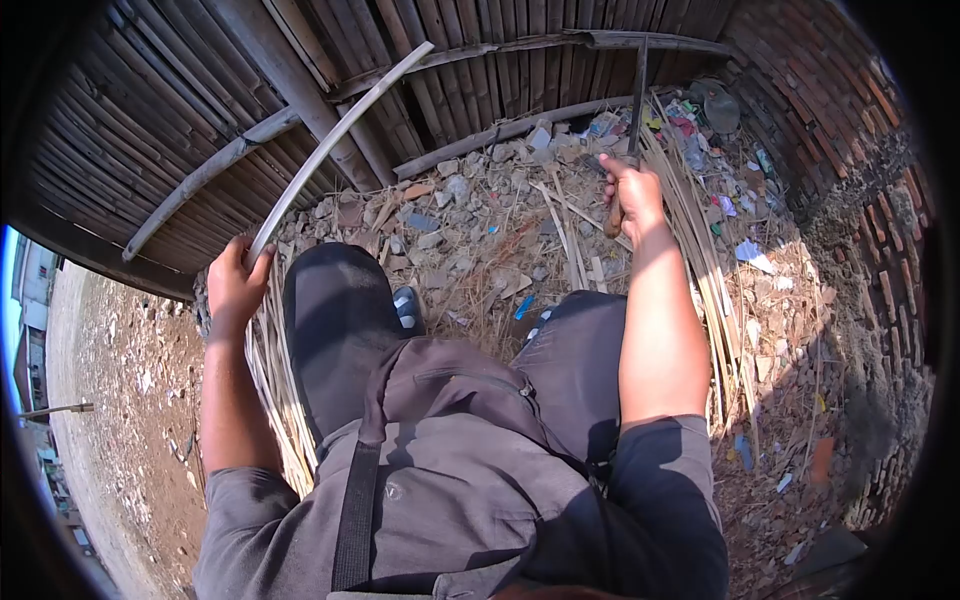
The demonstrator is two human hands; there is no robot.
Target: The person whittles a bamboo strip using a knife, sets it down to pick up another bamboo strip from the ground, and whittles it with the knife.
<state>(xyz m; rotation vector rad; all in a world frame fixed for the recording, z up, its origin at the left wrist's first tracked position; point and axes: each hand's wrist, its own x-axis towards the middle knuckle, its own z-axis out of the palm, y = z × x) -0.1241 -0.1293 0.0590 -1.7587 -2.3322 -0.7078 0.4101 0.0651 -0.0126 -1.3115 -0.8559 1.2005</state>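
Note:
My left hand is closed around the lower end of a pale bamboo strip, which rises and curves up to the right in front of the bamboo wall. In my right hand is a machete, its dark blade pointing up and its wooden handle showing below my fist. My right thumb sticks out to the left near the base of the blade. The blade and the strip are well apart. Below my left hand, a bundle of split bamboo strips lies beside my left leg.
More long bamboo strips lie to the right of my right forearm. Rubble and litter cover the ground ahead. A bamboo wall stands in front, and a brick wall closes off the right side.

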